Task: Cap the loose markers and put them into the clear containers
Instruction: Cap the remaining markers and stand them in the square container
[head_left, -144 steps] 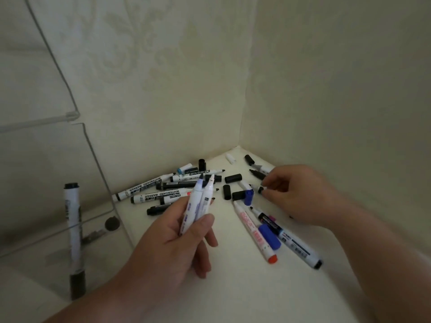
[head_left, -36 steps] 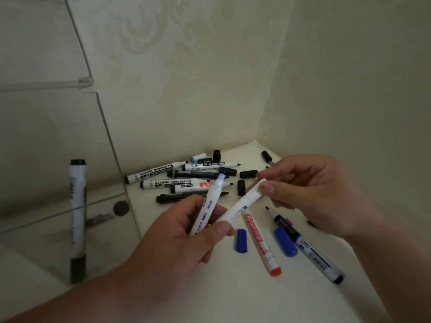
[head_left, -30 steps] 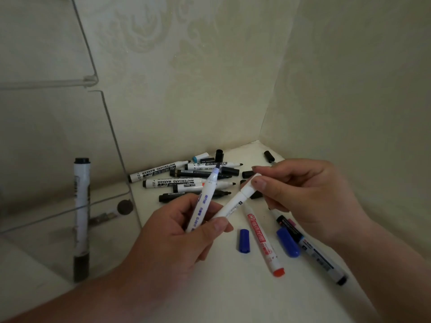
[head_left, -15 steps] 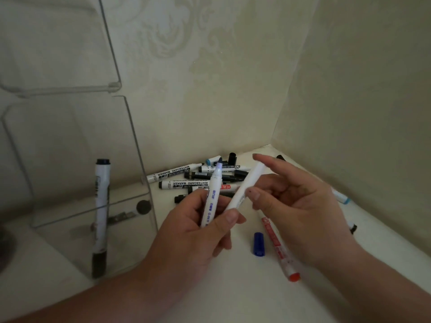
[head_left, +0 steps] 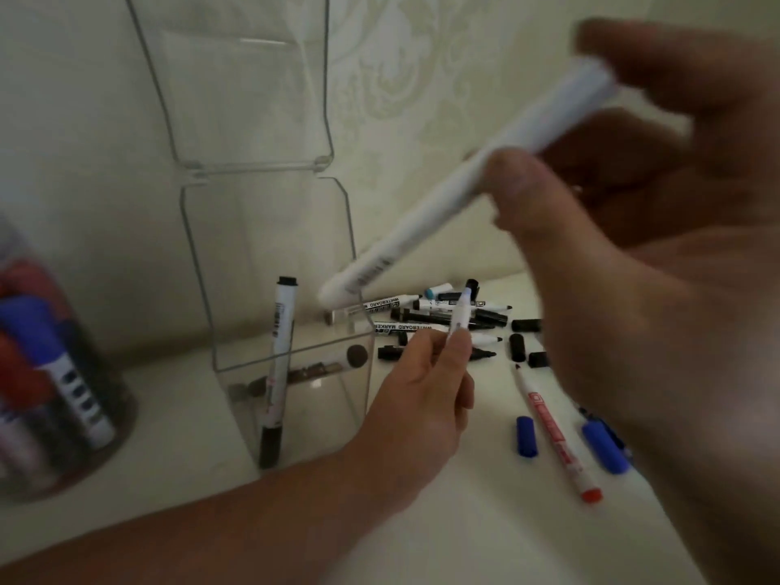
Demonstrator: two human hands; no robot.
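My right hand (head_left: pixel 641 230) is raised close to the camera and pinches a white marker (head_left: pixel 443 200) that slants down, its lower end above the rim of the clear square container (head_left: pixel 363 344). One black-ended marker (head_left: pixel 280 365) stands inside that container. My left hand (head_left: pixel 418 399) holds a second white marker (head_left: pixel 460 316) upright, just right of the container. Behind it lies a pile of loose markers and black caps (head_left: pixel 447 320). A red-ended marker (head_left: pixel 553 432) lies between two blue caps (head_left: pixel 526 436) on the white surface.
A round clear jar (head_left: pixel 105 441) holding several red, blue and black markers stands at the far left, blurred. The container's hinged clear lid (head_left: pixel 253 99) stands open against the patterned wall. A second blue cap (head_left: pixel 603 451) lies partly under my right forearm.
My right hand took one white marker out of my left hand and lifted it up and left over the clear container. The camera view swung left, bringing the round jar into view.
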